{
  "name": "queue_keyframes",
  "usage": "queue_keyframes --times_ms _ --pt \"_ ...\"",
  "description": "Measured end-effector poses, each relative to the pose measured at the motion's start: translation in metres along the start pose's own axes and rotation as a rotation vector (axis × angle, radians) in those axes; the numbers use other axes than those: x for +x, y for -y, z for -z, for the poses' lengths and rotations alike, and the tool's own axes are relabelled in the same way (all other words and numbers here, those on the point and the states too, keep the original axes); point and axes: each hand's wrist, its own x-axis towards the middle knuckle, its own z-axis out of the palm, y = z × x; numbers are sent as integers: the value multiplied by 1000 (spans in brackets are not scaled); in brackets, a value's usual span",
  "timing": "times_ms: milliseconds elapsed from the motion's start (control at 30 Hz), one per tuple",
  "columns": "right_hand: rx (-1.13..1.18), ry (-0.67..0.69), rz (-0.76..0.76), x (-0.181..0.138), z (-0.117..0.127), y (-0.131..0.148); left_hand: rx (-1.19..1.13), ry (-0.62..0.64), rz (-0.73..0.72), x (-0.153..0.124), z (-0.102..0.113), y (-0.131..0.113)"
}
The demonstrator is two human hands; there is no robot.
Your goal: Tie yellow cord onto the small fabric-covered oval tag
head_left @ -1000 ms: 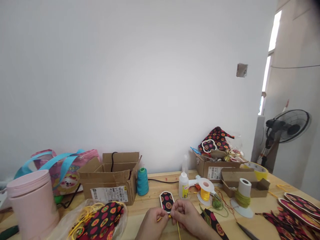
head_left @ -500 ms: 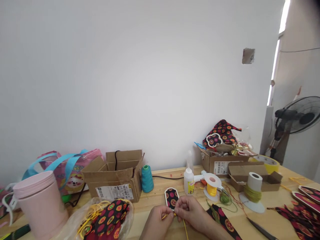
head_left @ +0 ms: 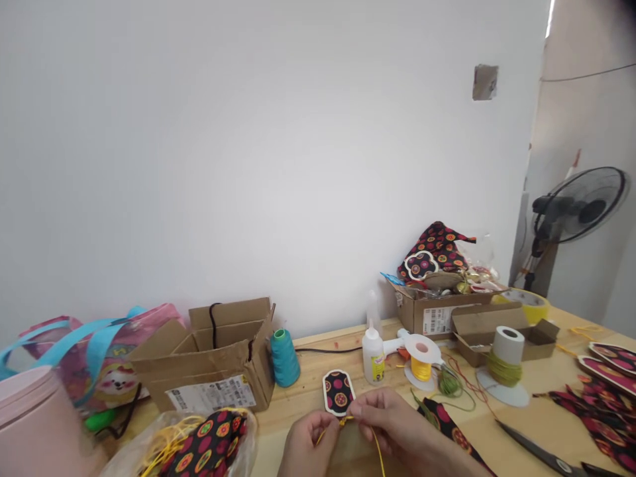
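My left hand [head_left: 312, 442] and my right hand [head_left: 385, 424] are close together at the bottom middle, both pinching a thin yellow cord [head_left: 381, 454]. A small knot or twist of the cord shows between the fingertips. One cord end hangs down below my right hand. Right beyond the fingertips is a patterned fabric tag [head_left: 338, 392] with a pale rim, dark with red and orange round motifs. The cord meets its lower edge; whether it is tied to the tag I cannot make out.
Left are a bag of patterned pouches [head_left: 209, 440], an open cardboard box [head_left: 199, 361] and a teal thread cone [head_left: 285, 359]. A glue bottle [head_left: 373, 358], yellow cord spool [head_left: 421, 370] and green cord spool [head_left: 505, 368] stand beyond my right hand. Scissors [head_left: 536, 450] lie at right.
The view has turned slightly to the right. My fingertips have drawn a little apart, and the yellow cord with its knot now shows between them.
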Motion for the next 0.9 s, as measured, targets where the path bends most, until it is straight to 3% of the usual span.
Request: queue_keyframes --times_ms 167,333,567,667,800,900 --pt "240 57 1 -2 -9 1 -169 53 139 -4 -6 -3" --pt "435 -83 91 5 -12 -5 -202 51 195 -4 -5 -10" --pt "428 -84 16 -1 -6 5 -208 42 96 -5 -7 -11" --pt "307 -87 -27 0 -4 2 -251 86 119 -4 -5 -7" --pt "-110 -227 167 5 -5 -8 -365 101 126 -1 -1 -4" --pt "-317 -244 223 5 -5 -12 -384 135 140 -2 -1 -7"
